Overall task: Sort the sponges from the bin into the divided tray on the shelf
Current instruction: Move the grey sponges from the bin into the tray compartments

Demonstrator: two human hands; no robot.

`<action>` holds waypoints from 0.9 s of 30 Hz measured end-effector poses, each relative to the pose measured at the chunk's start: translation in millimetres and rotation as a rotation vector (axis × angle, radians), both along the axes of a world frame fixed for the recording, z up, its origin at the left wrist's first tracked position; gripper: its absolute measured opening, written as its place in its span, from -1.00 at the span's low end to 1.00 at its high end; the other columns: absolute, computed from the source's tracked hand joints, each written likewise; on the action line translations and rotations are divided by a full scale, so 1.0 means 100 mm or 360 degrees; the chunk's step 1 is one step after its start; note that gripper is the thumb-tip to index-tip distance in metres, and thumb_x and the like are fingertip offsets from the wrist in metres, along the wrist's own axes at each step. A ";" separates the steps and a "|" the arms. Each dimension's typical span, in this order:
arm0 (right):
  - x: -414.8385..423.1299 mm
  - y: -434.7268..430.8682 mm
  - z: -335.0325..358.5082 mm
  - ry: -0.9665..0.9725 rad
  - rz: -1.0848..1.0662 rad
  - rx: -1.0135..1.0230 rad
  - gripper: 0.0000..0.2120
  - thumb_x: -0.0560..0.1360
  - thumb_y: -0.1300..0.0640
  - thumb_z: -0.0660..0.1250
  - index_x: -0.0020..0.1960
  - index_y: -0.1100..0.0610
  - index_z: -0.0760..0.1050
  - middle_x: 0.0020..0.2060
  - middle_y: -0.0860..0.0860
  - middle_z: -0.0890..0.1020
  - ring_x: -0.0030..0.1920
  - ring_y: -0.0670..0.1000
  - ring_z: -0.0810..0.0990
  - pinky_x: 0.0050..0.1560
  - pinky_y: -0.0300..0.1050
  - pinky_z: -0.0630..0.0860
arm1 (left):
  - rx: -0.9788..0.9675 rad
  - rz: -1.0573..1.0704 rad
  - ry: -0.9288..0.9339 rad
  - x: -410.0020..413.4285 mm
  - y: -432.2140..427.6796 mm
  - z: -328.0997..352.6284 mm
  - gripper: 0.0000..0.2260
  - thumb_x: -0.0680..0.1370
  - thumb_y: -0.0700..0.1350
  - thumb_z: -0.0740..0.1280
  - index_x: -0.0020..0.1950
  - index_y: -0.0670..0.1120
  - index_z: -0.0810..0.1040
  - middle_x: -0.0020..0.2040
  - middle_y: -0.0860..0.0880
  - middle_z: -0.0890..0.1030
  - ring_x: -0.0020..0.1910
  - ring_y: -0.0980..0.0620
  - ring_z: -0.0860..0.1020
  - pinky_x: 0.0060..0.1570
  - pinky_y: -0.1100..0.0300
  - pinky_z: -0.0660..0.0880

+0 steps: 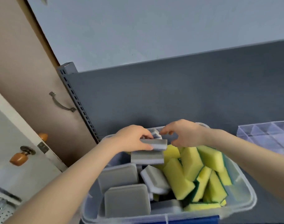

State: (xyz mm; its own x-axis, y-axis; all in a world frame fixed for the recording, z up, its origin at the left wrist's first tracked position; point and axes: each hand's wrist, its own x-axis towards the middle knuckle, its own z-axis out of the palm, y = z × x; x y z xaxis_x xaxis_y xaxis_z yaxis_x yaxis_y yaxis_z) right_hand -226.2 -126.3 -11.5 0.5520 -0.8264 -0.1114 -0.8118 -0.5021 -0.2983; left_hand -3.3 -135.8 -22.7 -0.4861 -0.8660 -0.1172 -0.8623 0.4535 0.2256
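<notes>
A clear plastic bin (244,206) stands on the grey shelf, filled with several grey-and-white sponges (126,199) on its left side and several yellow-and-green sponges (193,165) on its right. My left hand (131,139) grips a grey-and-white sponge (157,143) above the bin's far left part. Another grey-and-white sponge (147,157) lies just under it. My right hand (183,133) hovers next to it over the bin's far edge, fingers loosely curled and holding nothing. The clear divided tray (267,135) sits on the shelf to the right.
A grey shelf back panel (170,94) rises behind the bin, with a slotted upright post (76,101) at its left. Further left are a brown cabinet door with a metal handle (62,102) and a white door with an orange knob (20,157).
</notes>
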 end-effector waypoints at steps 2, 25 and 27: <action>0.04 0.08 -0.04 -0.0108 -0.0080 0.0057 -0.50 0.34 0.20 0.34 0.26 -0.07 0.47 0.14 -0.14 0.58 0.10 -0.14 0.50 0.07 -0.21 0.46 | 0.0012 -0.0069 0.0058 0.04 -0.05 -0.03 -0.65 0.43 0.26 0.32 0.16 0.18 0.56 0.03 0.20 0.57 0.02 0.13 0.52 -0.02 0.07 0.50; -0.13 0.39 0.10 -0.0189 -0.1084 -0.0637 -0.64 0.30 0.01 0.36 0.10 -0.03 0.54 -0.04 -0.02 0.62 -0.08 0.08 0.54 -0.21 -0.17 0.34 | -0.0133 -0.0508 -0.0081 -0.26 0.11 -0.08 -0.54 0.31 0.27 0.36 0.17 0.18 0.53 0.03 0.16 0.58 0.03 0.08 0.52 -0.16 0.16 0.41; -0.11 0.43 0.09 -0.0202 -0.1073 -0.0645 -0.65 0.30 0.02 0.36 0.09 -0.02 0.53 -0.04 -0.03 0.62 -0.12 0.05 0.51 -0.22 -0.17 0.34 | -0.0158 -0.0579 -0.0246 -0.33 0.13 -0.16 -0.46 0.26 0.32 0.39 0.19 0.17 0.51 0.03 0.12 0.56 0.01 0.05 0.50 -0.19 0.15 0.35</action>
State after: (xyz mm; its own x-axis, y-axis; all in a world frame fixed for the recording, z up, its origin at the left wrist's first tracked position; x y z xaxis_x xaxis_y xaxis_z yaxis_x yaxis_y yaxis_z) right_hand -237.6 -83.4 -2.7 -0.0930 -0.9495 0.2996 -0.9514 -0.0040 -0.3081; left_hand -36.5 -123.3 -38.7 -0.7462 -0.6515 -0.1373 -0.6618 0.7483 0.0458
